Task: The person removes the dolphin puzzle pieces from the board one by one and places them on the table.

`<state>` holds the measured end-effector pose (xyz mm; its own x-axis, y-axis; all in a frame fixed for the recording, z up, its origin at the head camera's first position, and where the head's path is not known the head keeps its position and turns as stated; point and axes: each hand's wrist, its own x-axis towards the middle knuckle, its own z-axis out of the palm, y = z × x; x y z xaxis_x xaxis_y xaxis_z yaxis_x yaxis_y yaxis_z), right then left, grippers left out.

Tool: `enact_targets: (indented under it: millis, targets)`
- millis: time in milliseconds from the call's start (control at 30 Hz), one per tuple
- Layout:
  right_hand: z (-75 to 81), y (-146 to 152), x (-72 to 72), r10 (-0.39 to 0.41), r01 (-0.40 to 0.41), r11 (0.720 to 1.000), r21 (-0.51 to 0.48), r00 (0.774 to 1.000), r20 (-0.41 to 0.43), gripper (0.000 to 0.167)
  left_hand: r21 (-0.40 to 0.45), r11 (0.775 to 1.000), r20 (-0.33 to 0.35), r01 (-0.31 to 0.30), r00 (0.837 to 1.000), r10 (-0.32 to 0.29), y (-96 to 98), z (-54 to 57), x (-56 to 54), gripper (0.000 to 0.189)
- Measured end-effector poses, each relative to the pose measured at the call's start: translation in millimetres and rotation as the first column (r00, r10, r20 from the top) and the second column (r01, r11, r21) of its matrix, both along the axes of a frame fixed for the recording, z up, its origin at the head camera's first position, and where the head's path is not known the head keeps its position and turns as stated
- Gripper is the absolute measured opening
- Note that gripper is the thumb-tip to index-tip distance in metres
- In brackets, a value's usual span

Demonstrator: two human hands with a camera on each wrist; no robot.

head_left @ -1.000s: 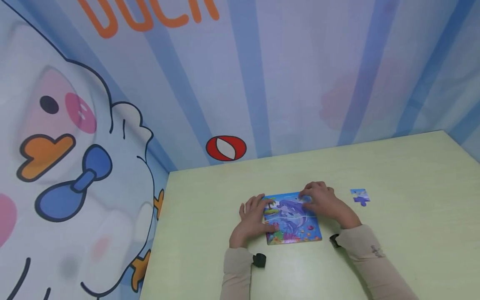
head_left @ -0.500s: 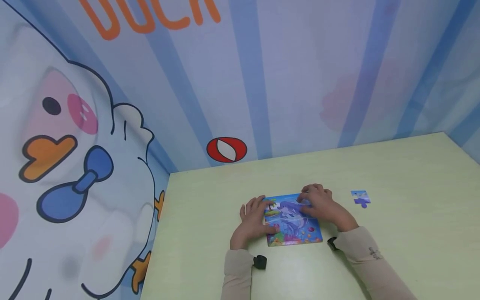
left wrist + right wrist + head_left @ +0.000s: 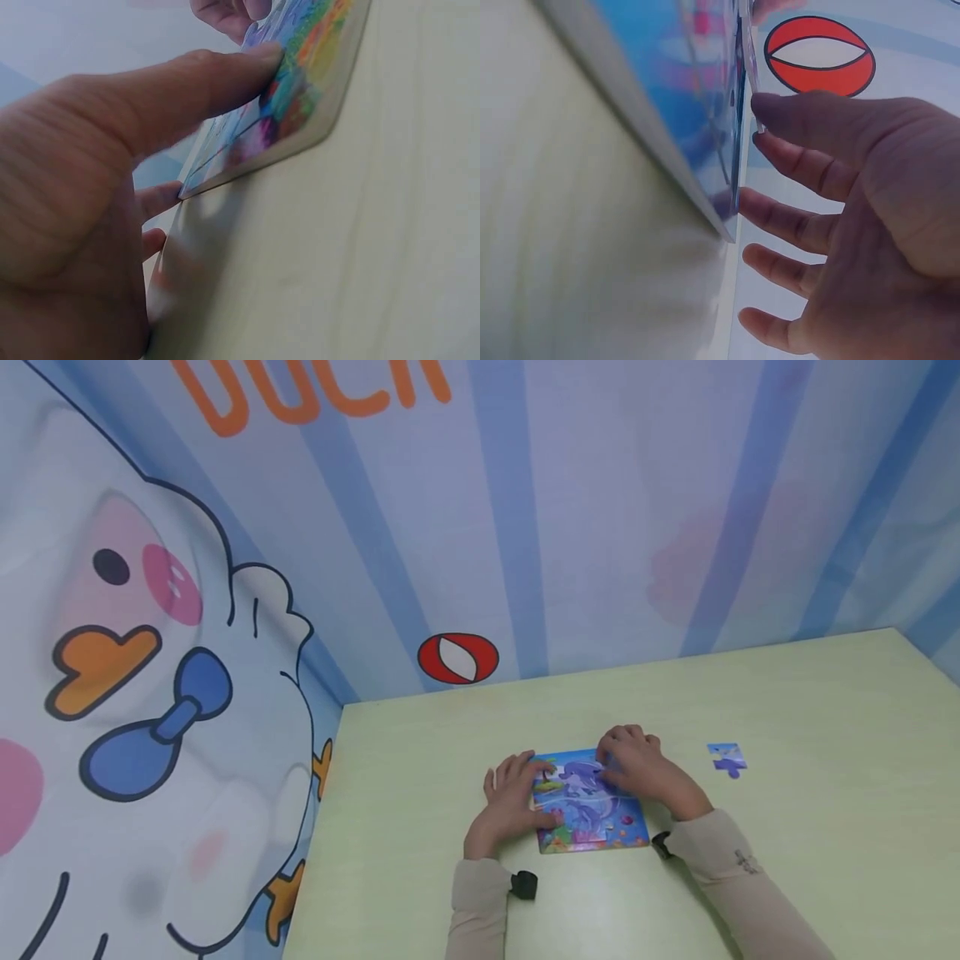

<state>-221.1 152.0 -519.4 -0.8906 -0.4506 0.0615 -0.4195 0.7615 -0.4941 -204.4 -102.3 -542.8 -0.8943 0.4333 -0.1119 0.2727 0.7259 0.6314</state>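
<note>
A square dolphin jigsaw puzzle (image 3: 588, 822) in a flat board lies on the table under both hands. My left hand (image 3: 504, 812) rests at its left side, thumb (image 3: 202, 82) pressing on the printed surface and the other fingers spread toward the far left edge. Over the far right part of the puzzle, my right hand (image 3: 643, 770) pinches a thin puzzle piece (image 3: 751, 71) between thumb and index finger. That piece stands tilted up from the surface in the right wrist view; its picture is hidden there. The other right fingers stay spread beside the board.
A loose puzzle piece (image 3: 727, 761) lies on the pale table (image 3: 817, 827) to the right of my right hand. Behind the table rises a striped wall cloth (image 3: 600, 527) with a red ball print, and a duck print (image 3: 180, 693) covers the left side.
My right hand has shifted slightly left and inward over the puzzle's far right part. The left hand stays on the left side. The head view has shifted a little.
</note>
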Motion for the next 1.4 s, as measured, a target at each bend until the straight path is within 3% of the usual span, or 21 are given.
enact_targets:
  millis: [233,500,967,1400]
  targets:
    - [2.1,-1.8,-2.1,-0.002,0.002,1.0,0.01,1.0,-0.02,0.012,0.006,0.998,0.004,0.067,0.998,-0.067,4.5,3.6,2.3,0.042]
    - [2.1,-5.1,-2.6,0.011,-0.011,1.0,-0.006,1.0,-0.012,0.015,-0.021,0.995,0.003,0.093,0.996,-0.093,4.8,3.4,1.8,0.041]
    - [0.5,-6.9,-3.5,-0.015,0.015,1.0,0.013,1.0,0.001,0.014,-0.019,0.997,0.002,0.08,0.997,-0.08,4.5,2.5,2.4,0.041]
    - [-1.2,-8.6,-2.7,0.026,-0.02,0.997,0.076,0.996,-0.083,0.017,-0.005,0.996,0.024,0.086,0.996,-0.086,3.0,4.8,3.3,0.041]
